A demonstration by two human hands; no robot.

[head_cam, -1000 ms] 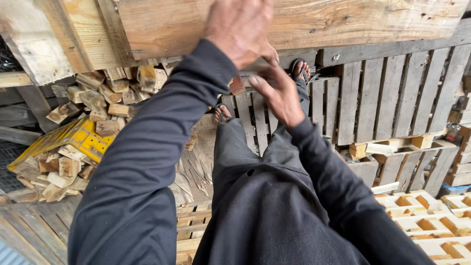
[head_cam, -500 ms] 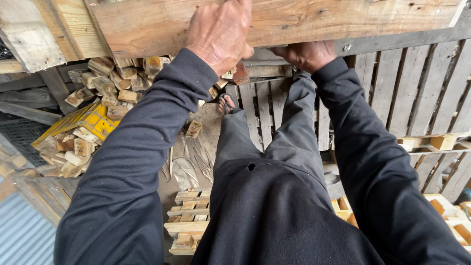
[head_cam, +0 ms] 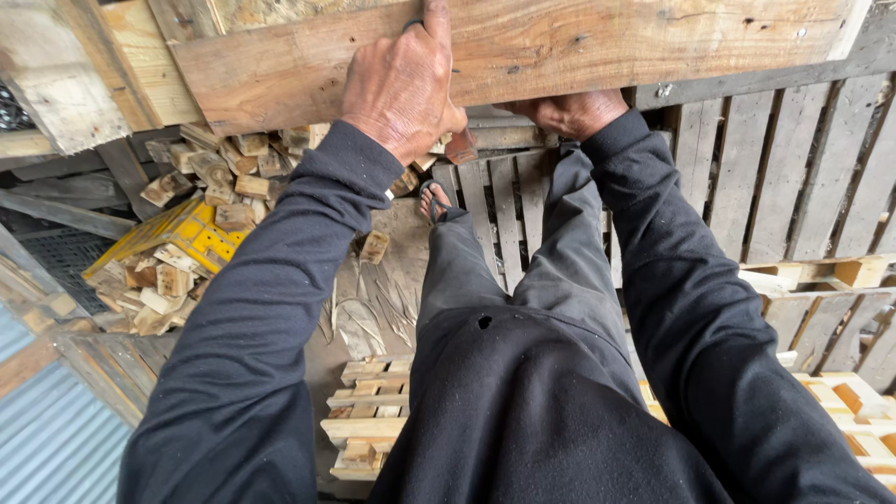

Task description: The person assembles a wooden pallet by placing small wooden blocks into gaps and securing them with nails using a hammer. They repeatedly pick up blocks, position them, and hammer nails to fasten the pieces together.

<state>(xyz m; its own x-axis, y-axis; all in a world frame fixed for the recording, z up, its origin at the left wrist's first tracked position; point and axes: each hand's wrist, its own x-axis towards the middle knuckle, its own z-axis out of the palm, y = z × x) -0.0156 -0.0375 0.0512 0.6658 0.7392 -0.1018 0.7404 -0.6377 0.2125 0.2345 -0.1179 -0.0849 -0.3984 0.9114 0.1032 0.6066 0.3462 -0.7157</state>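
**Wooden plank gripped from above and below**

Wood dominates the scene. A broad, pale plank [head_cam: 560, 47] runs across the top of the view, tilted slightly down to the left, and serves as the landmark for all that follows. Below the plank and to its right, grey pallets [head_cam: 793, 177] lie flat with their slats running away from the viewer. Under the plank, at centre, the person's dark trousers [head_cam: 523, 308] fill the lower field, one sandalled foot [head_cam: 434, 201] resting on the pallet slats. Below the plank's left end, a heap of short wooden blocks [head_cam: 215, 177] spills over a yellow crate [head_cam: 187, 238]. Beneath the plank at lower centre sits a small stack of light slatted frames [head_cam: 369, 411].

The left hand [head_cam: 401, 89] lies over the plank's front face, fingers curled shut over its upper edge, thumb near the lower edge. The right hand [head_cam: 569, 112] is pressed against the plank's underside, fingers closed around the lower edge; its fingertips are hidden behind the wood. A small reddish block [head_cam: 460, 147] shows just under the plank, between the two hands.
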